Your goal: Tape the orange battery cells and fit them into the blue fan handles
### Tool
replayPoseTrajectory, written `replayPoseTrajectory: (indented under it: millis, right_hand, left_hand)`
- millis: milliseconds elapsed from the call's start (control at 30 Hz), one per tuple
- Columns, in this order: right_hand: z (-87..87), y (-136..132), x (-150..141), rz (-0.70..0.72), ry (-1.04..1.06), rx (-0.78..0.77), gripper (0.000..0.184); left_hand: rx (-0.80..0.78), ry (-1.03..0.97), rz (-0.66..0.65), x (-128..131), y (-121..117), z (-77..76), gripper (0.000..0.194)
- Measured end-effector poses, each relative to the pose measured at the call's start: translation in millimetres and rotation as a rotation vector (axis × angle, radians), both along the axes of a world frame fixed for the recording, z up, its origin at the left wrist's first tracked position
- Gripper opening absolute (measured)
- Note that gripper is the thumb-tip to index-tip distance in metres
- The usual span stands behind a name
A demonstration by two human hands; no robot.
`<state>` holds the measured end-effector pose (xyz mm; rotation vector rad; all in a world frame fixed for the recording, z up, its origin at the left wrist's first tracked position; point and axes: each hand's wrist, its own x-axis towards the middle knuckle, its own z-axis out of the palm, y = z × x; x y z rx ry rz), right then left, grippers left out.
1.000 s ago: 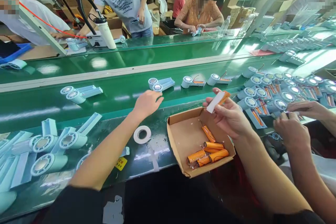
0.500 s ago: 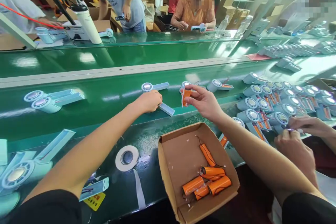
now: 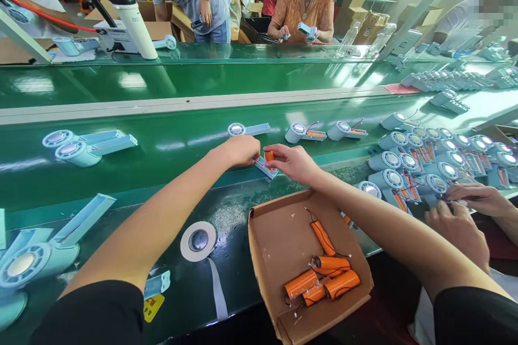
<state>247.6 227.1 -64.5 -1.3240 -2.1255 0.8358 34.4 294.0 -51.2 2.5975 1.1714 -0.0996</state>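
Note:
My left hand (image 3: 242, 151) is closed round the head of a light-blue handheld fan housing, which it mostly hides. The open trough of the fan's handle (image 3: 267, 172) sticks out to the right of that fist. Between the fingers of my right hand (image 3: 297, 165) is an orange battery (image 3: 269, 156), held at the handle trough; whether it touches the trough I cannot tell. Below, a cardboard box (image 3: 275, 226) holds several orange wrapped batteries (image 3: 342, 284) with thin wires. Just behind my hands lies another fan housing (image 3: 237, 129) with an empty handle.
A roll of white tape (image 3: 198, 241) lies left of the box. Fan housings (image 3: 76, 152) stand at the left, and many with batteries (image 3: 390, 160) crowd the right, near a co-worker's hands (image 3: 461, 226). Across the green conveyor (image 3: 174, 172) are other people and a white tool (image 3: 135, 29).
My right hand has moved left and brought the orange battery to the fan handle. My left hand has shifted slightly right with the fan. The view has turned a little.

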Motion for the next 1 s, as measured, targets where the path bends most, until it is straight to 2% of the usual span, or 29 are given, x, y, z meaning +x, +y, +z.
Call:
replayPoseTrajectory:
  millis: [200,267,367,533,667,833,1000]
  right_hand:
    - [15.8,-6,-4,-0.024,-0.468,0.133,0.039]
    - [19.8,-6,-3,-0.040,-0.557,0.151,0.041]
    - [19.6,-7,1,-0.033,-0.521,0.162,0.038]
    - [9.2,-12,13,-0.096,-0.391,0.210,0.035]
    - [4.9,-18,20,-0.150,-0.372,0.217,0.035]
    - [18.1,-15,11,-0.083,-0.594,0.216,0.032]
    - [36.2,1,-5,0.002,-0.805,0.082,0.033]
  left_hand:
    - [-0.039,0.071,-0.025,8,6,14.0,0.018]
    - [-0.029,0.077,-0.020,11,6,16.7,0.021]
    - [-0.030,0.078,-0.040,16,3,13.3,0.022]
    - [-0.030,0.061,-0.045,24,5,4.2,0.018]
    - [-0.046,-0.003,-0.018,24,11,8.6,0.018]
    - [-0.026,-0.103,0.080,23,10,13.2,0.025]
    - [-0.004,-0.138,0.145,34,10,9.2,0.019]
